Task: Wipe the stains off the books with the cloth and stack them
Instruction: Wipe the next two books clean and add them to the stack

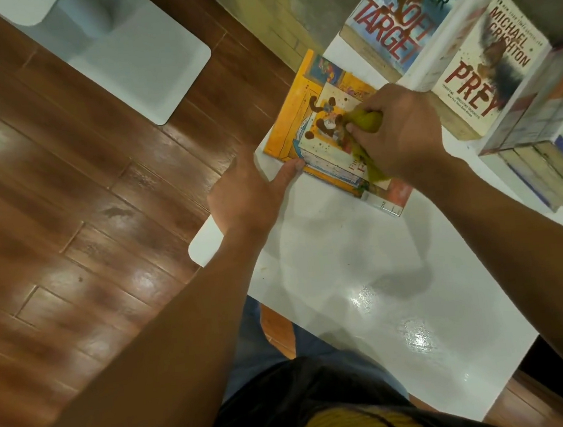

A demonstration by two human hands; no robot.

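Observation:
A yellow picture book with brown stains on its cover lies flat at the left edge of the white table. My right hand grips a bunched yellow-green cloth and presses it onto the cover beside the stains. My left hand rests at the table's edge with its thumb against the book's near corner. Two stained paperbacks lie further back: "Soft Target" and "Prey".
A stack of several books stands at the right edge of the table. Another white table is off to the upper left across the wooden floor. My lap shows below the table's near edge.

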